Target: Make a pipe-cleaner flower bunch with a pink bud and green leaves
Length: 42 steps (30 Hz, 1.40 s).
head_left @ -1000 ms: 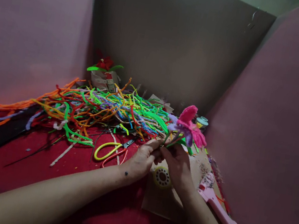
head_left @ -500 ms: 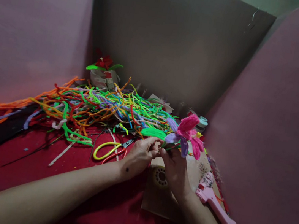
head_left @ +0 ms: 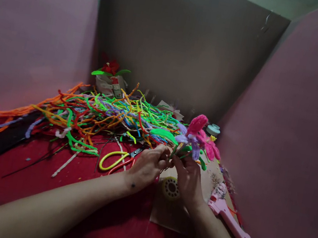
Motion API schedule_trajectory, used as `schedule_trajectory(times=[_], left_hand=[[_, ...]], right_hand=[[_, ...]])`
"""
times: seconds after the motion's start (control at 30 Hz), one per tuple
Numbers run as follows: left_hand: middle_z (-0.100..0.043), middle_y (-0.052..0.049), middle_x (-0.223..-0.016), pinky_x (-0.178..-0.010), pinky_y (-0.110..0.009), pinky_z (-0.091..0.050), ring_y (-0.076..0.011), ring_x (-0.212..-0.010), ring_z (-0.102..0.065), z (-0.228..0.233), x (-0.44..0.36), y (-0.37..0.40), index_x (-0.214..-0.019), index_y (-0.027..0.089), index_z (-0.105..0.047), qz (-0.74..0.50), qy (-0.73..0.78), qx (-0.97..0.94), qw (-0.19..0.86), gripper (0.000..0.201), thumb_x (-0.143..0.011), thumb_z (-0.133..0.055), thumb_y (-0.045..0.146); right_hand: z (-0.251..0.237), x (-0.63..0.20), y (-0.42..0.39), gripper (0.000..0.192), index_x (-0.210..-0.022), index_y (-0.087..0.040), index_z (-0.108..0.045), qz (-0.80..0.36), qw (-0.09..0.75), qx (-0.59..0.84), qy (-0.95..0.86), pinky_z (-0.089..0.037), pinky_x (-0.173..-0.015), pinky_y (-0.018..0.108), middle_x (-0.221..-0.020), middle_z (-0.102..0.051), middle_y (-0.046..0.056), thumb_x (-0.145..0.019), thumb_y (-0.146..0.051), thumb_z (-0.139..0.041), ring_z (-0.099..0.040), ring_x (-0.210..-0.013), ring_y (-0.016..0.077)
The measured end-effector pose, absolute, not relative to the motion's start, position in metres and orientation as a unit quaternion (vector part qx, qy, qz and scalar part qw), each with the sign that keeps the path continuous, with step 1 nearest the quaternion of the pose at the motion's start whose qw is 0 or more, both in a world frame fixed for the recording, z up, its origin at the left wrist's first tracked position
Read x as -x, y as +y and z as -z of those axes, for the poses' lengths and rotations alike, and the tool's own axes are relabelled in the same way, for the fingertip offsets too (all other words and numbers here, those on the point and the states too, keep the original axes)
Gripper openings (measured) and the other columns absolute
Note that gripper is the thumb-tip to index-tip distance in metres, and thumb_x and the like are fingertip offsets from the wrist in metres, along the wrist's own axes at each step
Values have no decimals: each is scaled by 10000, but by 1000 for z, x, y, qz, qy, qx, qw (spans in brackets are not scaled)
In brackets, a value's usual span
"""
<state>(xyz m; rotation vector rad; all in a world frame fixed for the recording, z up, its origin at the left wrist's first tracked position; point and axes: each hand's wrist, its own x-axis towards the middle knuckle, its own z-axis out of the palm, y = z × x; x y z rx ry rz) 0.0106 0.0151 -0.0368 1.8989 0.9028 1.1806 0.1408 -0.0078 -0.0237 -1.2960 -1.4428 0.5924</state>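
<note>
**Desk:** What do the hands have hold of?

**Photographer:** Right of centre in the frame, the person's left hand (head_left: 149,166) and right hand (head_left: 188,178) meet fingertip to fingertip around the green stem of a pipe-cleaner flower (head_left: 198,137). Both are pinched shut on the stem. The bloom, pink and purple, rises just above the right hand, and a bright green leaf (head_left: 164,134) juts out to the left over the left hand's knuckles.

**Desk:** And directly under them?

**Photographer:** A sheet of brown cardboard (head_left: 169,215) lies on the red cloth (head_left: 42,188), with a small round yellow disc (head_left: 170,187) on it, showing between the two wrists. Just left of the left hand are yellow-handled scissors (head_left: 116,158), lying flat on the cloth.

**Desk:** Farther out?

**Photographer:** A pink glue gun (head_left: 229,217) lies near the right forearm, toward the lower right. Behind the hands, a tangled heap of pipe cleaners (head_left: 95,114) in orange, green, yellow, red and blue spreads across the centre left. At the back of that heap stands a red flower with green leaves (head_left: 111,68) in a small wrapped pot. A small pale-green spool (head_left: 214,129) sits just right of the held bloom. Pink and brown boards wall in the scene.
</note>
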Motion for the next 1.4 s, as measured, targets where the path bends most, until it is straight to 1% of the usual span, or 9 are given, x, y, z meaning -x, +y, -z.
schedule_trajectory(times=[0.23,0.37,0.43,0.53,0.63,0.8,0.93,1.2,1.4], left_hand=[[-547,19,-718,-652,-198,-404,-103,-684,-509,37,-16,12,-696,180,-573,-510,319,-722,341,84,-777,-552,168],[-556,-1,-768,-706,-225,-409,-127,-754,-520,35,-16,14,-662,177,-607,-526,335,-701,346,60,-722,-614,176],[-566,-1,-750,-679,-230,-420,-123,-713,-525,33,-16,15,-674,169,-622,-521,337,-672,403,45,-715,-612,183],[-549,14,-652,-545,-230,-423,-101,-555,-495,30,-17,15,-672,146,-614,-508,323,-599,527,88,-716,-600,220],[-561,17,-624,-520,-230,-426,-102,-546,-496,28,-18,15,-693,129,-622,-519,309,-548,579,118,-692,-630,247],[-578,19,-638,-592,-210,-410,-91,-608,-485,25,-19,12,-693,122,-644,-535,318,-553,554,100,-684,-651,222],[-582,20,-633,-630,-216,-400,-92,-623,-486,24,-20,9,-677,126,-631,-532,316,-544,567,101,-693,-650,224],[-546,28,-618,-582,-216,-382,-85,-581,-460,26,-21,11,-633,136,-603,-537,353,-548,536,166,-674,-668,283],[-560,21,-600,-575,-231,-389,-95,-564,-491,32,-23,9,-639,142,-580,-520,358,-535,561,155,-686,-651,272]], right_hand=[[29,-148,-8,190,-707,-169,-627,-217,523,567,-598,-384,-584,260,-641,-621,3,-774,-317,-528,-521,-618,159],[33,-147,-5,162,-731,-169,-631,-280,561,528,-573,-402,-602,265,-672,-622,12,-762,-305,-548,-531,-632,157],[33,-145,-3,153,-753,-166,-636,-330,596,493,-542,-415,-605,268,-669,-623,14,-748,-303,-568,-539,-626,156],[32,-142,0,134,-778,-172,-653,-395,626,430,-518,-440,-648,284,-705,-647,20,-742,-278,-580,-566,-653,160],[31,-142,0,145,-827,-184,-672,-417,628,396,-524,-454,-693,309,-787,-678,30,-746,-253,-574,-593,-703,176],[29,-147,-2,170,-854,-191,-681,-351,595,446,-568,-446,-753,321,-827,-687,28,-762,-260,-555,-593,-749,192],[29,-149,-4,137,-782,-201,-668,-306,568,483,-591,-445,-732,318,-766,-672,22,-761,-272,-553,-565,-707,193],[24,-142,-7,140,-753,-214,-658,-337,585,482,-559,-443,-702,316,-710,-646,7,-741,-281,-535,-544,-668,181],[27,-143,-7,107,-697,-199,-625,-350,582,481,-555,-428,-672,287,-653,-614,-11,-728,-259,-543,-523,-629,160]])
